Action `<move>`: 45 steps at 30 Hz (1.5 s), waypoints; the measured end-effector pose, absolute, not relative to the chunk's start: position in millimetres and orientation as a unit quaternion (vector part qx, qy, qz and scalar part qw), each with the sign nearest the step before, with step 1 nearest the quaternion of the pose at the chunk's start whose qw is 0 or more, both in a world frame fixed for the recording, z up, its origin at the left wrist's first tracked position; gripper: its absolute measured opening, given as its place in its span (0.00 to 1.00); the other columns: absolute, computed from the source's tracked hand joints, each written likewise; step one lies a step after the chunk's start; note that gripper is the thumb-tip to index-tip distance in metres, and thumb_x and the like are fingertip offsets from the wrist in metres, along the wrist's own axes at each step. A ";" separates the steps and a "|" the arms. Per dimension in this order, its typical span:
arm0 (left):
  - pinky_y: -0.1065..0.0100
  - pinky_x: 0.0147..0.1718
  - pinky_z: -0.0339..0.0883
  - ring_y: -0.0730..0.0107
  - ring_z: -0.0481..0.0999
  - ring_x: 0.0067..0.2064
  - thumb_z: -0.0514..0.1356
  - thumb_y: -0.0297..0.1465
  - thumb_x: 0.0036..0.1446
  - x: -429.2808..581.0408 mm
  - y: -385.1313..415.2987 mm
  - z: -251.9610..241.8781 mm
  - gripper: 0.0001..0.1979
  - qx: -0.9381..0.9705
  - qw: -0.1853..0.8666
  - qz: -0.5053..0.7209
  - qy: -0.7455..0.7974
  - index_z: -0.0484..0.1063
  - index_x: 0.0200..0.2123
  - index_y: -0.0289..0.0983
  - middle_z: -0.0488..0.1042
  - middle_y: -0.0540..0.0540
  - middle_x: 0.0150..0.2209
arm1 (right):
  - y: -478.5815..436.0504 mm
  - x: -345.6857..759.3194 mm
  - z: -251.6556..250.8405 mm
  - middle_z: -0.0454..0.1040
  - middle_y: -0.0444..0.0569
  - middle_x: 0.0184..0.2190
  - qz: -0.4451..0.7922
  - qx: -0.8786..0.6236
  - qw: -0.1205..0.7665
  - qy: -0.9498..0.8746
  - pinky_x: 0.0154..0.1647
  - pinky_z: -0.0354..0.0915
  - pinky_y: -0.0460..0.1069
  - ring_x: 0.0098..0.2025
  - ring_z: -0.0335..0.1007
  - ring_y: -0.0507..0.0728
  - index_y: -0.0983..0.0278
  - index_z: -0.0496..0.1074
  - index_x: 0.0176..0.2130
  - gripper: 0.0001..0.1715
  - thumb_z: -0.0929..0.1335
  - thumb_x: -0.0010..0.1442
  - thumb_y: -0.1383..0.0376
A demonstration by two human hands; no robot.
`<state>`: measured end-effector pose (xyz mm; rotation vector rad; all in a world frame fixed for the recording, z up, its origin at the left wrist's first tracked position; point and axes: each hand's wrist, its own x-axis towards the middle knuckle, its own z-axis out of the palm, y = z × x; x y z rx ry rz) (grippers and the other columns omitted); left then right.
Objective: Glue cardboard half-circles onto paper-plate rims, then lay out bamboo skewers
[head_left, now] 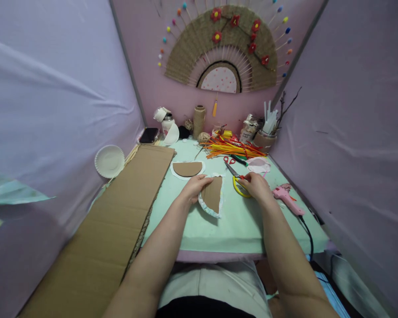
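My left hand point(196, 186) grips a half-round piece of cardboard point(212, 194) by its upper left part. A pale patterned fabric edging is folded around the rim of that piece. My right hand point(256, 185) is closed on a pair of yellow-handled scissors point(240, 189), low over the table, with the blades pointing away to the upper left. A second cardboard half-round point(187, 169) lies flat just beyond my left hand, on a larger white fabric piece. Red scissor handles point(229, 160) show beyond the blades.
A long cardboard sheet point(119, 212) covers the left side. A pink glue gun point(288, 199) with a black cord lies at right. Orange and yellow strips point(235, 147), a twine spool point(199, 117) and a phone point(149, 135) are at the back. A decorated fan point(185, 53) hangs on the wall.
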<state>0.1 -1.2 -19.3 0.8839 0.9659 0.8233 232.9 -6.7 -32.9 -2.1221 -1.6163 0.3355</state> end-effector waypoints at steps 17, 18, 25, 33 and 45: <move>0.69 0.31 0.66 0.70 0.76 0.29 0.63 0.25 0.44 -8.3 4.5 -15.4 0.14 0.271 0.830 0.359 0.330 0.76 0.38 0.36 0.78 0.48 0.30 | -37.7 242.1 -16.3 0.72 0.50 0.31 0.148 -0.740 0.225 -0.616 0.29 0.58 0.48 0.30 0.67 0.57 0.64 0.66 0.42 0.20 0.67 0.54 0.55; 0.70 0.31 0.66 0.70 0.76 0.29 0.62 0.25 0.45 -8.9 4.3 -15.0 0.15 0.275 0.834 0.351 0.325 0.76 0.40 0.36 0.79 0.47 0.31 | -44.0 244.6 -15.2 0.70 0.48 0.31 0.151 -0.722 0.257 -0.625 0.29 0.59 0.48 0.30 0.65 0.56 0.64 0.64 0.43 0.23 0.68 0.53 0.52; 0.70 0.30 0.65 0.70 0.76 0.28 0.62 0.27 0.44 -15.2 2.3 -13.6 0.19 0.332 0.847 0.284 0.304 0.77 0.43 0.36 0.79 0.45 0.33 | -89.2 265.1 2.8 0.69 0.49 0.33 0.101 -0.618 0.318 -0.712 0.32 0.63 0.50 0.32 0.64 0.56 0.62 0.66 0.46 0.33 0.71 0.48 0.45; 0.71 0.30 0.64 0.69 0.76 0.29 0.66 0.28 0.41 -15.7 -6.2 -6.6 0.20 0.409 0.835 0.229 0.288 0.79 0.42 0.36 0.80 0.45 0.33 | -115.6 274.6 15.3 0.75 0.54 0.40 0.065 -0.543 0.290 -0.785 0.33 0.66 0.51 0.35 0.68 0.58 0.60 0.71 0.45 0.32 0.71 0.49 0.43; 0.71 0.32 0.66 0.69 0.77 0.30 0.69 0.29 0.38 -16.1 -3.6 -11.9 0.21 0.474 0.824 0.147 0.275 0.79 0.41 0.35 0.81 0.46 0.32 | -127.0 274.4 31.9 0.75 0.52 0.41 0.027 -0.488 0.232 -0.841 0.34 0.68 0.50 0.34 0.71 0.56 0.61 0.71 0.45 0.23 0.69 0.57 0.49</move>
